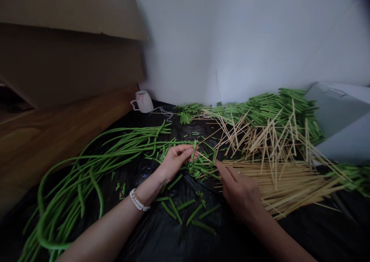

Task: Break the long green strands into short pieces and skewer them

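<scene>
My left hand (175, 162), with a pearl bracelet at the wrist, pinches a short piece of long bean (194, 149) between thumb and fingers. A thin wooden skewer (204, 156) runs from that piece towards my right hand (241, 188). The right fingers are closed around the skewer's other end, where another bean piece (214, 159) shows close to the fingertips. Under both hands lies a heap of cut bean pieces (199, 170). Several more loose pieces (175, 211) are scattered nearer to me.
Uncut long beans (78, 177) curl along the left on black plastic sheeting (156, 242). Bare skewers (289, 185) lie at the right, below skewered beans (266, 107) piled along the wall. A white mug (143, 102) stands at the back left, near a large cardboard box (72, 57).
</scene>
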Demonstrator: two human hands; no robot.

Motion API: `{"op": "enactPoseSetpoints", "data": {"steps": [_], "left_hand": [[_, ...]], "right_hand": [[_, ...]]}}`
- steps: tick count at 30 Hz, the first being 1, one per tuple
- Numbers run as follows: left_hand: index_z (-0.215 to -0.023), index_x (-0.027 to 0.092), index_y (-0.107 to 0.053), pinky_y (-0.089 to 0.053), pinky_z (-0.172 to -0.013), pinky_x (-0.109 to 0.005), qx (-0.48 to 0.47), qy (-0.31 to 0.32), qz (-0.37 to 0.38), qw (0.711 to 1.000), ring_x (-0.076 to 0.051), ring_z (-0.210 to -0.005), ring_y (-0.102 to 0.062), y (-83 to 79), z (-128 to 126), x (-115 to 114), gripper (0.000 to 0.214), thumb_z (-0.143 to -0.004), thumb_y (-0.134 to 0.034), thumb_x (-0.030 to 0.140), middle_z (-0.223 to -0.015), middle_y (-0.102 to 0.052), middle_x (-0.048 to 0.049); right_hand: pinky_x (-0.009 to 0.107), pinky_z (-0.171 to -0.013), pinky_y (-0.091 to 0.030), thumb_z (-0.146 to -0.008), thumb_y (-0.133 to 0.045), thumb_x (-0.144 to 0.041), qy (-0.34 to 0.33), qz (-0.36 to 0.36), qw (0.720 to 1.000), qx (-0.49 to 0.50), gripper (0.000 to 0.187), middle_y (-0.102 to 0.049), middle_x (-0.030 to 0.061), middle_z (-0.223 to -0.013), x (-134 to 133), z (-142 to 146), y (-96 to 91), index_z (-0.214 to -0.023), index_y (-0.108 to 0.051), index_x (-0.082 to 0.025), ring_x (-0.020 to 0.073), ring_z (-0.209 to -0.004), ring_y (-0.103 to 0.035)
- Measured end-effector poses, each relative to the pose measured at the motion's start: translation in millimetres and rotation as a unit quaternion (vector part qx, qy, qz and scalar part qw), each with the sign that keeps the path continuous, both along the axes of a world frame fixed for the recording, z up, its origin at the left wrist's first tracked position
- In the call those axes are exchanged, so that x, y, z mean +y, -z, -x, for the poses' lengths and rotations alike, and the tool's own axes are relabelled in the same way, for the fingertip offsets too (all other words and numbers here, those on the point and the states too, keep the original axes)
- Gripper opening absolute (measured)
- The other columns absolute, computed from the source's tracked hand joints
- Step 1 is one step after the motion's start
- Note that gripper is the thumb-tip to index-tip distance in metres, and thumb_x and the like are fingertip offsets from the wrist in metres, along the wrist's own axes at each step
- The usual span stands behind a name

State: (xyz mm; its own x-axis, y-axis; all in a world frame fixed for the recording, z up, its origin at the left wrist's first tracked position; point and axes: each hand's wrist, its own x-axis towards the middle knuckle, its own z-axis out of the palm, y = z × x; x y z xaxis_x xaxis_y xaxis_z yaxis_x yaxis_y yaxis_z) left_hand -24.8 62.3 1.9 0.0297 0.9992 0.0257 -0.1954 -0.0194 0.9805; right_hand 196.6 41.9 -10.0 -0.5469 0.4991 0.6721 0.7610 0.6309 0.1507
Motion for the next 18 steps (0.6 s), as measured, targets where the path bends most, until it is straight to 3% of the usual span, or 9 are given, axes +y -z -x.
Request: {"op": "enactPoseSetpoints", "data": {"steps": [5, 18], "left_hand": [[-0.099, 0.015, -0.074, -0.046, -0.073, -0.023, -0.034, 0.011, 0.020, 0.999, -0.011, -0.074, -0.061, 0.7, 1.6, 0.0, 0.032, -0.077, -0.072, 0.039, -0.083, -0.071, -0.0054], [-0.100, 0.015, -0.073, -0.045, -0.070, -0.024, 0.004, 0.041, 0.003, 0.999, -0.013, -0.072, -0.058, 2.6, 0.1, -0.9, 0.034, -0.081, -0.067, 0.042, -0.083, -0.069, -0.0064]], "right_hand": [[0.030, -0.054, -0.032, -0.087, -0.043, -0.008, 0.000, 0.002, 1.000, 0.008, 0.041, -0.067, 0.0016, -0.079, -0.3, -0.7, 1.3, -0.124, -0.059, -0.013, 0.0134, -0.057, -0.053], [0.031, -0.054, -0.032, -0.085, -0.044, -0.008, 0.029, 0.042, 0.999, -0.017, 0.043, -0.067, 0.0023, -0.080, -1.7, -0.1, 1.6, -0.125, -0.059, -0.016, 0.0136, -0.057, -0.055]]}}
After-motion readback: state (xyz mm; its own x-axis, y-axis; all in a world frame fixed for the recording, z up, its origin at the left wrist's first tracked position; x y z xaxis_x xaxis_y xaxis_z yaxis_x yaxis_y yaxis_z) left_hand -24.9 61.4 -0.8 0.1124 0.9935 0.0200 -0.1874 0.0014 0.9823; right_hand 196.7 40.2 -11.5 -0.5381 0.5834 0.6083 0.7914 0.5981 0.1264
